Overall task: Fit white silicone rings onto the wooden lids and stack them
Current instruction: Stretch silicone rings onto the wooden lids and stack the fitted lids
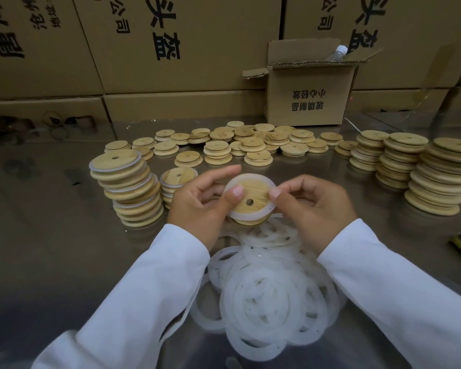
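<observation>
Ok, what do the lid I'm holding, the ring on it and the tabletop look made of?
Lid: pale matte wood, grain lines showing. Ring: translucent matte white, probably silicone. Tabletop: likely polished steel; it mirrors the cartons.

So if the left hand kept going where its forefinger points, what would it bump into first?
Likely the scattered wooden lids beyond the held lid. The left hand seems raised, though, so it might pass above them; depth is unclear.

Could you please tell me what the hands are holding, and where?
One wooden lid, gripped at opposite edges: left hand on its left side, right hand on its right, thumbs at the white ring.
</observation>
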`<state>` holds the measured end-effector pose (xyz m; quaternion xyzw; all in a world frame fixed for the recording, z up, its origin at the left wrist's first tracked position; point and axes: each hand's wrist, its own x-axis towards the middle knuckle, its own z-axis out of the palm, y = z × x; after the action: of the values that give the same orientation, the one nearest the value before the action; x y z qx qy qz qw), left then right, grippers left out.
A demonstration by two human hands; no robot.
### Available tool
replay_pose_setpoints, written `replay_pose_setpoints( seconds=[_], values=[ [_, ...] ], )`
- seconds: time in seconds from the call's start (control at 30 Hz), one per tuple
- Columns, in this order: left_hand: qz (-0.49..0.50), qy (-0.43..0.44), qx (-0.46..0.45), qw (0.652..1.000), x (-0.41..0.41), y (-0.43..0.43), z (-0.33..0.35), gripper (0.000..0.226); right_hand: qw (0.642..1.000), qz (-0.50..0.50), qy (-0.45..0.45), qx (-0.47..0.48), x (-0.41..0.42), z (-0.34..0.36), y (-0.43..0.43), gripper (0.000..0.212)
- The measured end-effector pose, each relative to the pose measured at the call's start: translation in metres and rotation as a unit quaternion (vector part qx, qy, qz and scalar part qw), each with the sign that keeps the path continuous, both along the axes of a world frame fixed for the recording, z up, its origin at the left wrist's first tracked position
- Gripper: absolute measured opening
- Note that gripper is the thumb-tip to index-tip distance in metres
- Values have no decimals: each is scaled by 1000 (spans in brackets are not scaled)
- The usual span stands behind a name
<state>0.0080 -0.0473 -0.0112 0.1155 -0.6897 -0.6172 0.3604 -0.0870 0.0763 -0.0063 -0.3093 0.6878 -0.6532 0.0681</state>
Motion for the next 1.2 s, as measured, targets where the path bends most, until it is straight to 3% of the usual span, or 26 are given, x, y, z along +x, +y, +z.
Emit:
replay_pose_setpoints(
  seconds=[0.13, 0.33, 0.5, 0.77, 0.87, 1.03, 1.2],
  values=[
    [-3, 1, 60, 998, -1, -2, -1, 31, 998, 38, -51, 14, -4, 5, 3, 13],
    [-23, 10, 121, 992, -1, -5, -1, 31, 998, 52, -8, 38, -3, 9, 4, 9],
    [-43, 23, 193, 980, -3, -4, -1, 18, 999, 34, 32, 21, 0, 7, 4, 14],
    [-28, -11, 191, 981, -5, 3, -4, 12, 999, 1, -30, -23, 5, -4, -2, 9],
    [-30, 9, 213, 977, -5, 5, -2, 12, 999, -33, -19, -12, 6, -6, -4, 18],
    [-39, 17, 233, 972, -7, 6, 0, 14, 997, -72, 20, 14, 5, -8, -4, 13],
    [-48, -82, 122, 988, -4, 2, -3, 27, 991, -85, 80, 61, -3, -7, 0, 16]
  ],
)
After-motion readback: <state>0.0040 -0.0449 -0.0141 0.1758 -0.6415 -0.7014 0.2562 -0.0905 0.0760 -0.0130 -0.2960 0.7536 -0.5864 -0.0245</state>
